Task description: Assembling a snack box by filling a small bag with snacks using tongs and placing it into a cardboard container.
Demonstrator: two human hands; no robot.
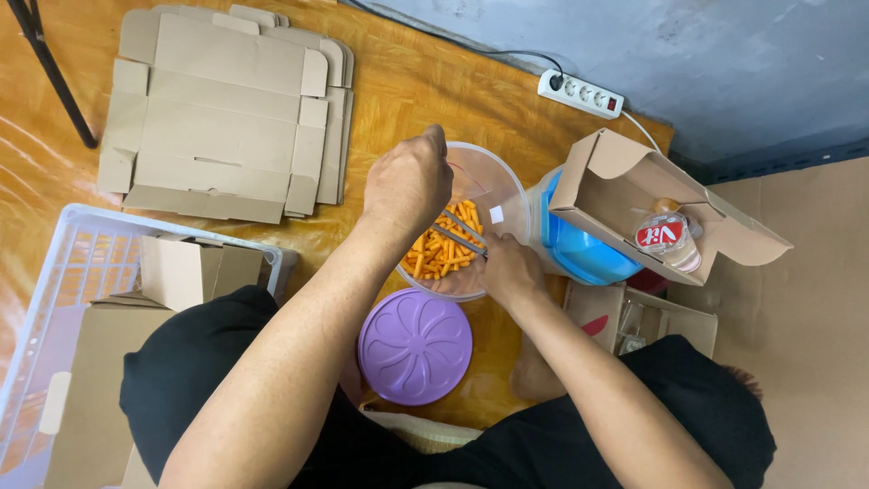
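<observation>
While kneeling on the floor (425,100), gripping the rim of the clear plastic jar (489,195) with the left hand (409,181), fingers clamped on it. Working metal tongs (460,237) with the right hand (509,268), closed around their handles, tips among the orange snack sticks (444,249) in the jar. Purple lid (415,346) lying off, just beside the jar. Open cardboard box (625,186) near, no sticks showing in it. Flat box blanks (226,109) stacked well apart, unfolded. Judging: still early, most packing remaining.

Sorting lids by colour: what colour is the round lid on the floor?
Purple, with a moulded flower pattern; the lid shows clearly in the head view.
</observation>
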